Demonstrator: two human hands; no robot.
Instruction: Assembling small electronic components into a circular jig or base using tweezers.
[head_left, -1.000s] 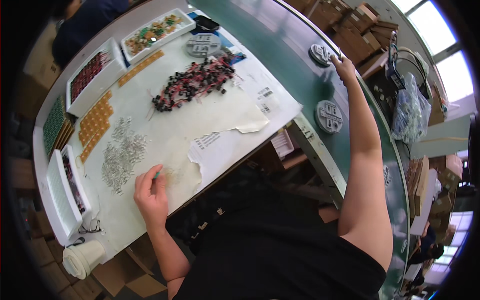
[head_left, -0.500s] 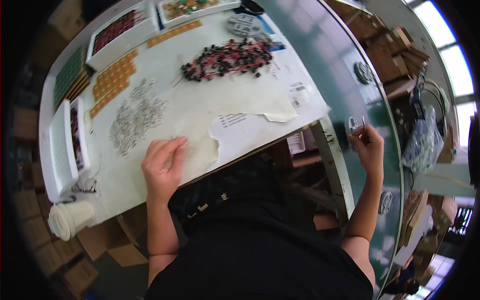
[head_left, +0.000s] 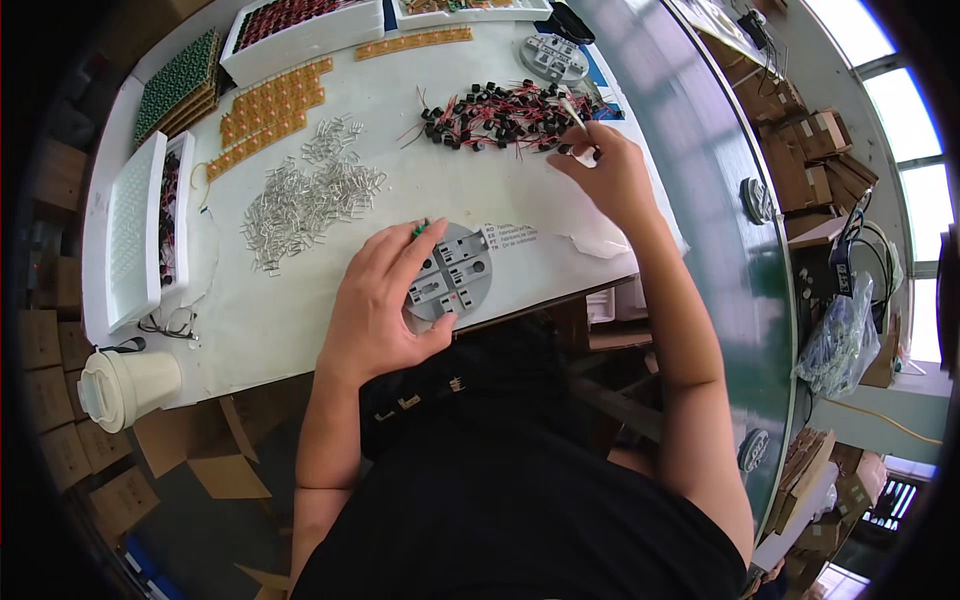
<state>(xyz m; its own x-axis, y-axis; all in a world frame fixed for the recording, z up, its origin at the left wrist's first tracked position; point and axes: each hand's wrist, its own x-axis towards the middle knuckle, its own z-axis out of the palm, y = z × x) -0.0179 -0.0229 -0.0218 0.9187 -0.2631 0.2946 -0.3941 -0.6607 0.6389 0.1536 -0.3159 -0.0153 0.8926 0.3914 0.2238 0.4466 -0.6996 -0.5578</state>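
Note:
My left hand (head_left: 378, 300) grips the left edge of a round grey plastic disc (head_left: 482, 290) with slots and small compartments, thumb at its near side and fingers at its far side. The disc lies on a printed white sheet near the table's front edge. A small green piece (head_left: 418, 230) shows by my left index fingertip. My right hand (head_left: 612, 180) is at the right end of a pile of small black round parts with red and black wires (head_left: 490, 118). Between its fingers is a thin, pale, pointed tool (head_left: 571, 110); its exact kind is unclear.
Metal U-shaped clips (head_left: 305, 200) lie heaped left of centre. Behind them are orange boards (head_left: 270, 110), stacked green boards (head_left: 180, 85) and white foam trays (head_left: 305, 35). Another grey disc (head_left: 553, 58) sits at the back. A lidded cup (head_left: 130, 385) stands front left; a green belt (head_left: 715, 240) runs along the right.
My right hand has swung from the belt on the right over to the wired parts. A grey disc now lies on the table under my left hand, and the one by my right hand has left the belt.

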